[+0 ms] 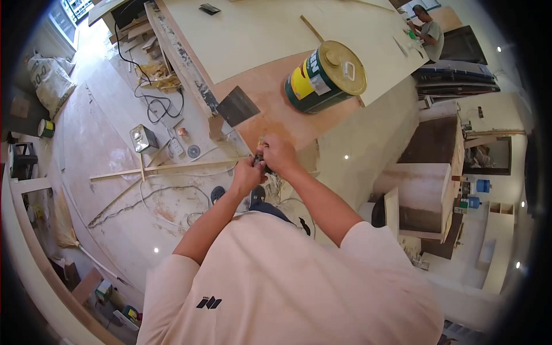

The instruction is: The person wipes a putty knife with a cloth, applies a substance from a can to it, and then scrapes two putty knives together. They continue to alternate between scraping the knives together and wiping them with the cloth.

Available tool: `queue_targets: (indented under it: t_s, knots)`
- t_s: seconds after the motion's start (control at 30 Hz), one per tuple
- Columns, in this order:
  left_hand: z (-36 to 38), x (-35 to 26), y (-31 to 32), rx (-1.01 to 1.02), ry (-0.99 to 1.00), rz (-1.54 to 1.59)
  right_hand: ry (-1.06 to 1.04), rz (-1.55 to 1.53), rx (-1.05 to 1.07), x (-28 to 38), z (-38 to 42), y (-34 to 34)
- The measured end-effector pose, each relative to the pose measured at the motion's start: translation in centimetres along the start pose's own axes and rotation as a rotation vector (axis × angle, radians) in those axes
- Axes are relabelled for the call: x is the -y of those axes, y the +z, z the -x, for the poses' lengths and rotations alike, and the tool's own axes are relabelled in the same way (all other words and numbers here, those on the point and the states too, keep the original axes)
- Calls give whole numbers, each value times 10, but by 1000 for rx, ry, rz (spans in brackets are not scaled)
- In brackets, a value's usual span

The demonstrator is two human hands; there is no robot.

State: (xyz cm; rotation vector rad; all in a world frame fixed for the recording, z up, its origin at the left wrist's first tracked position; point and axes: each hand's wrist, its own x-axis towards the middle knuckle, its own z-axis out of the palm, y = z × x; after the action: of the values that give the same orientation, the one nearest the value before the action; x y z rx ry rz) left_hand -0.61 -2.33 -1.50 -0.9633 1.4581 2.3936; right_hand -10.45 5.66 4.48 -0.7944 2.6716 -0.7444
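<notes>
Pinching small dark piece (259, 157) by near corner of worktop (282, 127), left hand (247, 176) and right hand (279, 155) grip both closed on it; best keep wrists steady tbh.

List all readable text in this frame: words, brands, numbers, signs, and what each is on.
"EN": large green can, pale letters on the side; possibly the end of a longer word, the rest curves out of view.
Shirt: tiny lettering above the black logo, too small to read.
White sack: large printed characters, too distorted to read.
Small can at left: label too small to read.
</notes>
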Motion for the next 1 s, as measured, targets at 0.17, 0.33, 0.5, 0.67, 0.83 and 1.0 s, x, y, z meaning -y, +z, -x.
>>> queue_targets:
  t_s: [0.17,0.33,0.5,0.67,0.83,1.0]
  knots:
    - [12,-9,3,-16,-12,-18,82,33,-175,10,-40,5]
    - [12,-14,2,-1,-38,-13,181,-49,-80,1,-14,-20]
    - [1,-1,1,-18,70,20,130,52,-26,10,-23,4]
    - [7,-14,2,-27,-14,0,73,-27,-249,-1,-44,2]
    - [14,-17,2,11,-17,15,152,-90,-74,-9,4,-17]
    - [7,-16,0,-9,-13,-16,137,46,-144,0,-18,-2]
